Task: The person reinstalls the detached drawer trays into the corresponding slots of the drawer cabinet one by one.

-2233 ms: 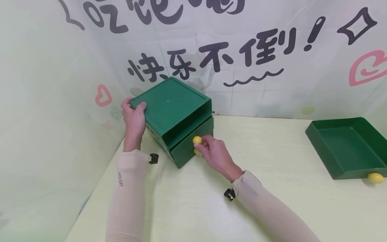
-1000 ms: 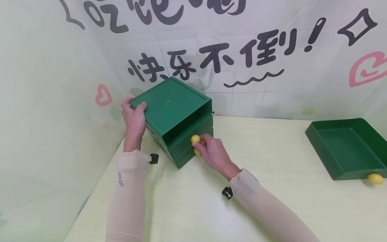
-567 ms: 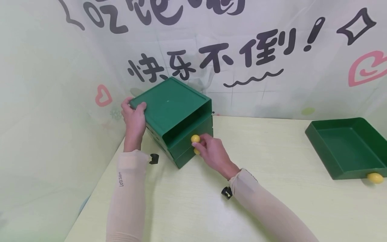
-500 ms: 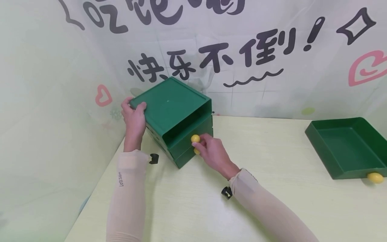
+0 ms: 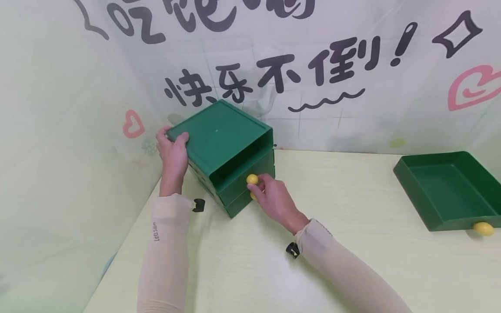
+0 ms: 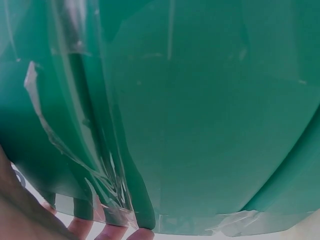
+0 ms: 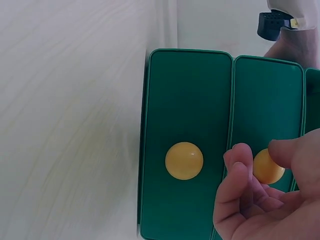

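Observation:
A green drawer cabinet (image 5: 217,132) stands turned on the table, its top slot open and holding no drawer. My left hand (image 5: 173,156) grips the cabinet's far left edge, thumb on top; in the left wrist view its fingertips (image 6: 142,234) wrap the green side, which carries clear tape. With thumb and fingers, my right hand (image 5: 277,199) pinches the yellow knob (image 7: 267,167) of the middle drawer (image 7: 267,100), whose front sits level with the bottom one. The bottom drawer's round yellow knob (image 7: 184,160) lies beside my fingers, untouched.
A separate green drawer (image 5: 412,195) lies on the pale table (image 5: 332,182) at the right, its yellow knob (image 5: 483,228) facing the near side. Behind the cabinet hangs a printed white cloth (image 5: 332,130); another pale wall (image 5: 70,174) closes off the left.
Since the oldest frame, the middle drawer has slid inward with my right hand on its knob, from jutting out to level. Over the last second both hands hold still; the view shifts slightly.

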{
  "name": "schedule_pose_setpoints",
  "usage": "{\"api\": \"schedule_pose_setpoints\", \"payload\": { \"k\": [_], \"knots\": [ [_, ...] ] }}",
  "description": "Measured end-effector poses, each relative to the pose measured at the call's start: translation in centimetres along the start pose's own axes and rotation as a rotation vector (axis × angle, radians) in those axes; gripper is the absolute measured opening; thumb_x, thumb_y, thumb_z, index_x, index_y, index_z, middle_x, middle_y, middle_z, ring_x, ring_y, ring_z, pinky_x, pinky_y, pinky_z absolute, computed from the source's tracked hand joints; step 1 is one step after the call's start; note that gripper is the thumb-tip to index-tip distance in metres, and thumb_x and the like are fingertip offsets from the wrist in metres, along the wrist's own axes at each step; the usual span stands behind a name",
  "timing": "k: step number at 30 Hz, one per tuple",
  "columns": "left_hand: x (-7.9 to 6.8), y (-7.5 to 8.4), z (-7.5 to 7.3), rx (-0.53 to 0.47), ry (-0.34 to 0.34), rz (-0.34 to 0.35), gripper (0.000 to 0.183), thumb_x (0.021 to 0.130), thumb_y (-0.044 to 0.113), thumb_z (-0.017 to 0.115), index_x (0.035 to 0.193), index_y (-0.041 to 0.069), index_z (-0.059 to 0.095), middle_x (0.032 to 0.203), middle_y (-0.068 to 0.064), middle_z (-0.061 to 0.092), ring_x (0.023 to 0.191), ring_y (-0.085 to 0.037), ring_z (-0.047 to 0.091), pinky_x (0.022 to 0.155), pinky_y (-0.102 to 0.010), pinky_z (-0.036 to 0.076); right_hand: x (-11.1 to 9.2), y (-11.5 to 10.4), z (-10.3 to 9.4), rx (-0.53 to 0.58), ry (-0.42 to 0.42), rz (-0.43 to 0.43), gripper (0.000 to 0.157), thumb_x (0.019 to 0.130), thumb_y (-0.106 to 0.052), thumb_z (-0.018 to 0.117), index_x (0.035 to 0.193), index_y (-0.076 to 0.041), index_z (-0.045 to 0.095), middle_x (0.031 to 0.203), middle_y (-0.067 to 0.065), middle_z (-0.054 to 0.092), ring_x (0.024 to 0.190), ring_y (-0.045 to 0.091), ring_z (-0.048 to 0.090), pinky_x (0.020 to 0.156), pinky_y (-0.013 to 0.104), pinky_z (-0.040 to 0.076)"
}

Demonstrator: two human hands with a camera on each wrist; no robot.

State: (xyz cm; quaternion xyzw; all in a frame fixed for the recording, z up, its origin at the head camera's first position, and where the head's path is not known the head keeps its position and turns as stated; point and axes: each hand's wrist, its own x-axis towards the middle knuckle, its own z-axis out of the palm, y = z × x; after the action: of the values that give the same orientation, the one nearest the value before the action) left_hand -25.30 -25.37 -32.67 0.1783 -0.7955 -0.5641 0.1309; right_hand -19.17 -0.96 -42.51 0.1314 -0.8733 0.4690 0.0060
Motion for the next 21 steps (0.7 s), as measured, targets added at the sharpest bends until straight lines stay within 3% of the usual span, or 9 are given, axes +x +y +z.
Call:
{"api": "schedule_pose_setpoints", "payload": {
  "k": [9,21],
  "knots": [
    [0.1,-0.1,-0.1,-0.012,-0.009,0.006,0.058,0.099,0.046,0.044,0.15,0.03,0.02,0.157,-0.006,0.019,0.136,-0.026,0.025,0.116,-0.041,0.028,-0.5,-0.1,-0.2,-0.013,-0.006,-0.001,0.05,0.098,-0.037,0.063,0.128,0.002,0.057,0.075,0.002,0.062,0.052,0.014,0.05,0.046,0.024,0.038],
    [0.0,-0.6,-0.3,-0.004,0.005,0.025,0.058,0.099,0.045,0.045,0.149,0.029,0.022,0.155,-0.009,0.022,0.134,-0.026,0.029,0.114,-0.041,0.03,-1.4,0.0,-0.6,-0.021,-0.015,0.041,0.047,0.098,-0.04,0.061,0.129,-0.003,0.059,0.082,0.003,0.066,0.053,0.015,0.049,0.046,0.025,0.036]
  ]
}}
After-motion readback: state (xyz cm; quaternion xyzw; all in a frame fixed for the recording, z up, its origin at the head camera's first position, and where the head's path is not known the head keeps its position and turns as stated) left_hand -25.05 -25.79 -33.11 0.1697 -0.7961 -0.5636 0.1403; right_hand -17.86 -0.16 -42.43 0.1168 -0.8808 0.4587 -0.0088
